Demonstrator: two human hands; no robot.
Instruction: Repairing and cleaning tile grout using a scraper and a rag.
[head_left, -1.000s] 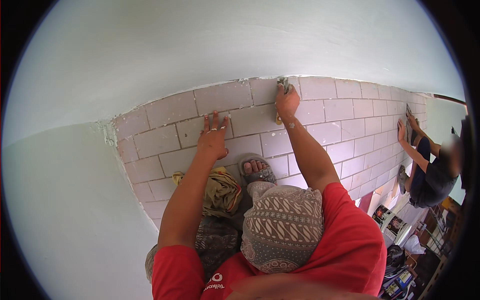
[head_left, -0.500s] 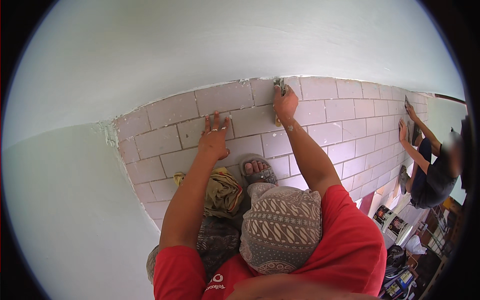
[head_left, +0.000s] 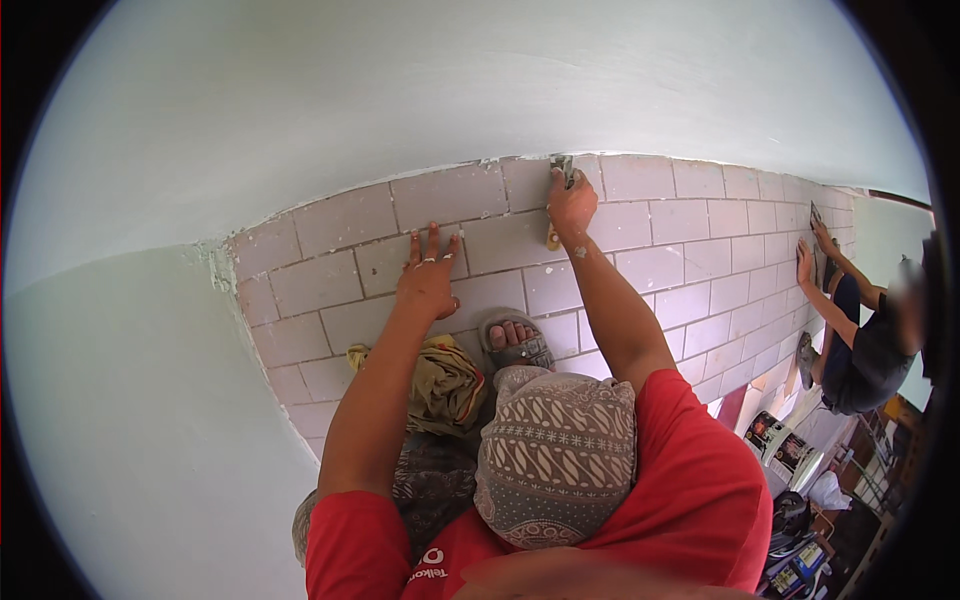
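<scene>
My right hand (head_left: 572,208) is closed around a scraper (head_left: 553,237) with a yellowish handle end. Its flat metal blade rests at the joint where the pinkish tiles meet the pale wall (head_left: 480,80); my fingers cover the middle of the tool. To the left, my left hand (head_left: 430,284) lies on the tiled floor (head_left: 340,220), fingers spread and holding nothing. White specks mark its fingertips. Between my arms are a sandalled foot (head_left: 517,342) and a crumpled olive-yellow cloth (head_left: 446,388).
A second pale wall (head_left: 140,390) meets the tiles at left, with rough filler in the corner. At right, a crouching co-worker (head_left: 858,350) holds a flat tool (head_left: 816,214) by the wall. Behind are white buckets (head_left: 782,445) and assorted clutter.
My right hand and the scraper have barely shifted, while my left hand stays put. The co-worker's tool hand has drawn slightly back from the wall.
</scene>
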